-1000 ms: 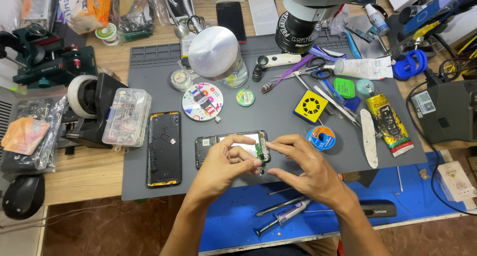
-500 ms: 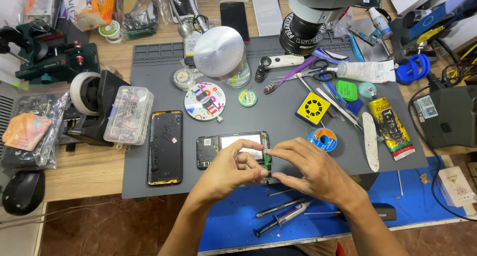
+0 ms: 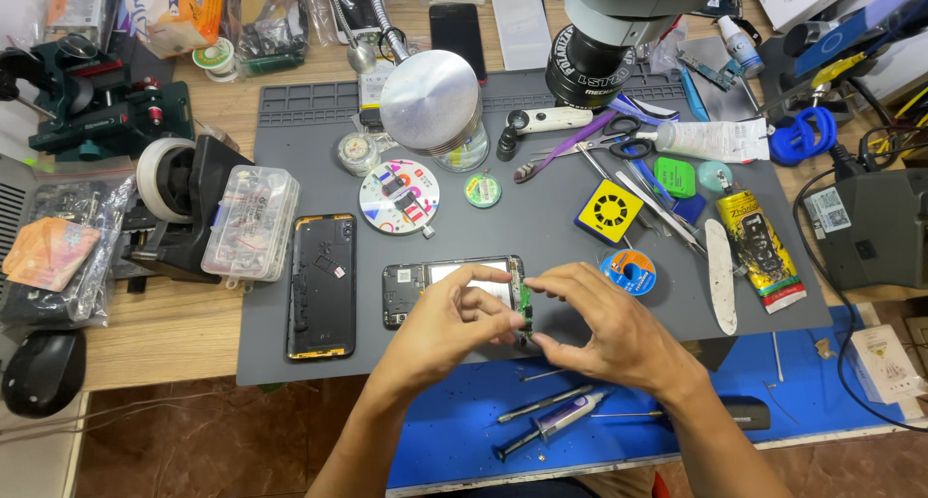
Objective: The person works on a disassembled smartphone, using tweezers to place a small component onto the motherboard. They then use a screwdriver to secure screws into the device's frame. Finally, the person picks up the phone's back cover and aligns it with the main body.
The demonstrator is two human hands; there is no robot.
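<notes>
A: Head view, looking down on a grey work mat (image 3: 290,358). What do the hands have?

B: An opened phone (image 3: 452,290), back cover off, lying flat on the mat with its long axis running left to right. The left hand (image 3: 447,326) comes up from below and rests over its lower edge, fingers curled and pressing on the body. The right hand (image 3: 607,326) meets it at the phone's right end, thumb and forefinger pinched together at a small green circuit board (image 3: 523,305) there.

A: So which hand is nearer the work?

B: Both touch the phone, but the right is the one at the green board; the left lies farther in, toward the middle. The phone sits just ahead of both wrists, its free left end pointing away from the right hand.

A: And around it?

B: A black back cover (image 3: 322,285) lies just left, long axis front to back, apart from the phone. A blue solder spool (image 3: 628,269) sits near the right hand's knuckles. Screwdrivers (image 3: 544,404) lie on the blue mat (image 3: 454,440), below the wrists, untouched.
</notes>
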